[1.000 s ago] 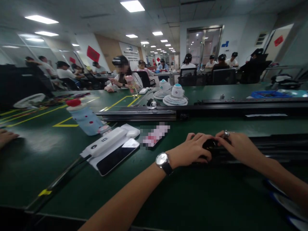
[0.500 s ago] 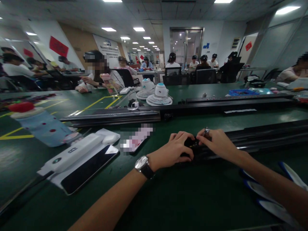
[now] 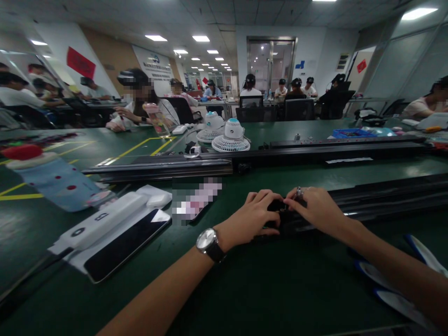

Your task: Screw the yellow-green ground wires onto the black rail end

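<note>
My left hand (image 3: 250, 218), with a watch (image 3: 206, 240) at its wrist, grips the near left end of the long black rails (image 3: 381, 198), fingers curled round that end. My right hand (image 3: 313, 205), a ring on one finger, meets it at the same spot with thumb and forefinger pinched together. Whatever is between those fingertips is too small to make out. The rails run off to the right on the green table (image 3: 280, 284).
On the left lie a black-screened phone (image 3: 128, 245), a white device (image 3: 105, 217), a blue bottle (image 3: 56, 182) and a pink phone (image 3: 199, 200). More black rails (image 3: 168, 168) and white fans (image 3: 231, 135) stand beyond. Blue-edged white items (image 3: 399, 298) lie lower right. People sit behind.
My right fingertips have shifted slightly left, closer to my left fingers. The view has turned a little, moving the objects on the left slightly leftward.
</note>
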Motion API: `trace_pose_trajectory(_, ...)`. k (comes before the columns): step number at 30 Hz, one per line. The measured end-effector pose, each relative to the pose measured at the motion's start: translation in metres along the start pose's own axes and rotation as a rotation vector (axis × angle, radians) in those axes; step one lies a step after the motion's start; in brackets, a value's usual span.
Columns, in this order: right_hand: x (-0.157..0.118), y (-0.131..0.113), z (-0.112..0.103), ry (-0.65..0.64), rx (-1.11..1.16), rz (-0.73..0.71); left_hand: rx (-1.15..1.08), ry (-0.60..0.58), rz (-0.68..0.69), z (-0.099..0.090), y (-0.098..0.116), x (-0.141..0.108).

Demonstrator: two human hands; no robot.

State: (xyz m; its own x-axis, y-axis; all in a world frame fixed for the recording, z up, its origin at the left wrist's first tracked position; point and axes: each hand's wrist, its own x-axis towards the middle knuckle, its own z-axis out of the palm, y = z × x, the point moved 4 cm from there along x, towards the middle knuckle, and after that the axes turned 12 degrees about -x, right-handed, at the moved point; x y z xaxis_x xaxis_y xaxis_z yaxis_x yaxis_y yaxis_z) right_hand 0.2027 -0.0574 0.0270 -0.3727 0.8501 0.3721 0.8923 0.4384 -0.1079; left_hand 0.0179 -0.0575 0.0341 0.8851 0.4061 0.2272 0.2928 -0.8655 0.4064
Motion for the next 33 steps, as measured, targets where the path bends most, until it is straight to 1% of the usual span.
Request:
trace_pose_trajectory(3,0.000,0.004,-0.002,0.025,-0.041,0.031,-0.006,-0.005,-0.004,0.000,0.001,0.001)
trace_pose_trajectory(6,0.000,0.000,-0.004,0.012,0.067,0.020,-0.024,-0.004,-0.008,0.000,0.001,0.001)
trace_pose_trajectory(8,-0.001,-0.004,-0.004,-0.003,0.099,-0.001,-0.032,0.005,-0.015,0.000,0.000,0.001)
trace_pose_trajectory(11,-0.001,-0.003,-0.001,0.010,0.013,-0.014,-0.049,0.015,-0.033,0.000,-0.002,0.001)
trace_pose_trajectory(15,-0.001,0.007,0.001,0.046,-0.080,0.015,-0.094,-0.003,-0.038,0.000,-0.004,0.001)
trace_pose_trajectory(18,-0.001,0.007,-0.001,0.030,-0.002,0.016,-0.112,-0.020,-0.033,0.001,-0.005,0.001)
trace_pose_trajectory(20,-0.001,0.003,-0.001,0.014,0.066,-0.004,-0.110,-0.034,-0.032,0.001,-0.005,0.001)
trace_pose_trajectory(22,-0.001,-0.001,0.000,0.012,0.079,-0.024,-0.103,-0.048,-0.034,0.002,-0.005,0.001)
trace_pose_trajectory(25,-0.001,-0.002,0.002,0.037,-0.029,-0.037,-0.093,-0.048,-0.032,0.001,-0.004,0.000)
trace_pose_trajectory(28,-0.001,0.004,0.002,0.051,-0.115,-0.019,-0.079,-0.048,-0.028,0.000,-0.003,0.000)
trace_pose_trajectory(30,-0.001,0.007,0.001,0.059,-0.077,0.014,-0.074,-0.049,-0.029,0.000,-0.003,0.000)
trace_pose_trajectory(33,-0.001,0.008,-0.003,0.043,0.099,0.057,-0.083,-0.040,-0.029,-0.001,-0.004,0.000)
